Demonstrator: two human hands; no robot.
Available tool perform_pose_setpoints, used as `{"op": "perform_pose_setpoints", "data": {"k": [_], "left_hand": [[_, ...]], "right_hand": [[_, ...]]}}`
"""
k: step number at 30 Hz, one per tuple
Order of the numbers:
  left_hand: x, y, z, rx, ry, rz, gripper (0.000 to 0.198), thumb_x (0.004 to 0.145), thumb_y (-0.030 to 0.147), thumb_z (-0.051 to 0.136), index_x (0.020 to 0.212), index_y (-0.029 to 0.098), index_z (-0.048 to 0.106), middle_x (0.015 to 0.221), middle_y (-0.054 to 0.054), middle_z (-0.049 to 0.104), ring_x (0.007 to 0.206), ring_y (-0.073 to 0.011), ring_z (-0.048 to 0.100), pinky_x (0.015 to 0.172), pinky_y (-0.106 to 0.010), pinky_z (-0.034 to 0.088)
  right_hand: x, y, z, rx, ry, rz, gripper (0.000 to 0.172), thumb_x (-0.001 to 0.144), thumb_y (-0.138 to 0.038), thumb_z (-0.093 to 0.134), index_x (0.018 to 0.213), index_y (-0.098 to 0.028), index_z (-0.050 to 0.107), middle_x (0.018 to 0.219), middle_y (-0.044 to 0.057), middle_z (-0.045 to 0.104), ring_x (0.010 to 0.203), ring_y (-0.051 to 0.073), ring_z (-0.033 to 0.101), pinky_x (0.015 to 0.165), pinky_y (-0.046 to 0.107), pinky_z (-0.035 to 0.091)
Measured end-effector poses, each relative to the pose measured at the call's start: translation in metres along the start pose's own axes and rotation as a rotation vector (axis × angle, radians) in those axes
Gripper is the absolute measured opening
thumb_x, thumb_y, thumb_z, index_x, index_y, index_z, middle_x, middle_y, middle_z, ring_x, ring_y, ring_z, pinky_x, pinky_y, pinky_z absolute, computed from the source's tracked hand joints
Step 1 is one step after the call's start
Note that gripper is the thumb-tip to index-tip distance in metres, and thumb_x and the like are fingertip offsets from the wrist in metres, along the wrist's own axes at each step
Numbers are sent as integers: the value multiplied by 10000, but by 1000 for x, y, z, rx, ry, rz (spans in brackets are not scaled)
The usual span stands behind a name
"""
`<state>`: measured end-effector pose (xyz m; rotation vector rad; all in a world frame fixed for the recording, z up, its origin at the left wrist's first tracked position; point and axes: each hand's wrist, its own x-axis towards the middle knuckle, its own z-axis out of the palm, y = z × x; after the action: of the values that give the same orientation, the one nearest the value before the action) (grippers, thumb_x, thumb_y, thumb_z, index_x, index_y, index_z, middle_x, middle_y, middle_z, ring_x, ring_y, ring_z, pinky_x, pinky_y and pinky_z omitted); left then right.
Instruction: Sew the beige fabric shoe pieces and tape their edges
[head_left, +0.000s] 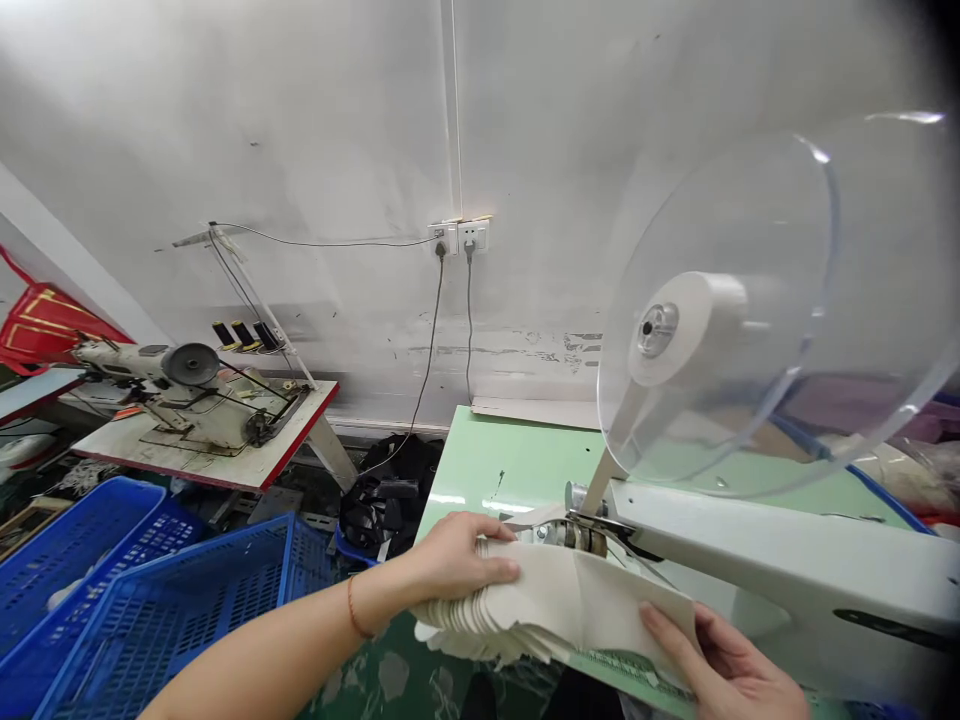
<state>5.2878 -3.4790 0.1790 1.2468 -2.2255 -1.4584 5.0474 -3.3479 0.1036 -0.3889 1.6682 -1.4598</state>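
A thick bundle of cream-coloured pieces [525, 595] lies fanned at the front edge of the green table, beside the metal head of a white machine [750, 540]. My left hand [457, 560], with a thin cord round its wrist, pinches the bundle's left part, thumb on top. At the right end, my right hand [720, 660] grips the front piece between thumb and fingers. The upper edge of that piece meets the machine's metal parts [577, 530]. A pale tape runs down to them from a roll [690, 325] between clear discs.
The green table [480, 460] reaches back to the wall. At the left are a sewing machine [187, 390] on a red-edged table [105, 440], and blue baskets [187, 590]. Black material [394, 490] lies between the tables. Cords hang from wall sockets [457, 238].
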Motion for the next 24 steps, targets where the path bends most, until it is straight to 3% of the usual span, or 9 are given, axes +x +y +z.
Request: {"op": "perform_pose_setpoints", "data": {"k": [2, 8, 13, 18, 24], "left_hand": [[16, -1, 1, -107, -11, -51, 353, 687, 387, 703, 965, 169, 696, 1033, -60, 686, 941, -228, 609, 809, -292, 444], [42, 1, -11, -162, -109, -130, 282, 676, 404, 716, 776, 146, 660, 738, 3, 608, 696, -140, 538, 630, -235, 404], [66, -5, -24, -48, -266, -140, 387, 634, 535, 735, 722, 169, 646, 661, 27, 562, 637, -127, 486, 576, -235, 348], [82, -13, -26, -13, -362, -160, 486, 605, 645, 716, 726, 178, 654, 646, 30, 536, 615, -120, 447, 570, -240, 320], [93, -21, -30, -33, -378, -185, 535, 533, 681, 742, 678, 178, 634, 603, 39, 495, 590, -112, 398, 552, -239, 268]], "right_hand": [[4, -4, 6, 81, 69, 30, 509, 504, -425, 863, 925, -182, 716, 941, 35, 752, 854, 211, 670, 653, 166, 561], [12, -10, 25, 414, 69, 183, 486, 438, -330, 911, 868, -214, 718, 926, -20, 735, 860, 168, 645, 654, 142, 574], [13, -16, 23, 408, 36, 229, 440, 480, -333, 899, 873, -275, 710, 1005, -37, 666, 990, 198, 575, 635, 194, 595], [18, -14, 21, 374, -12, 232, 436, 510, -337, 882, 902, -283, 699, 1139, -1, 618, 1131, 273, 506, 641, 225, 589], [37, -20, 27, 454, -8, 254, 496, 480, -279, 897, 935, -314, 703, 1158, -37, 627, 1019, 217, 575, 566, 208, 574]]}}
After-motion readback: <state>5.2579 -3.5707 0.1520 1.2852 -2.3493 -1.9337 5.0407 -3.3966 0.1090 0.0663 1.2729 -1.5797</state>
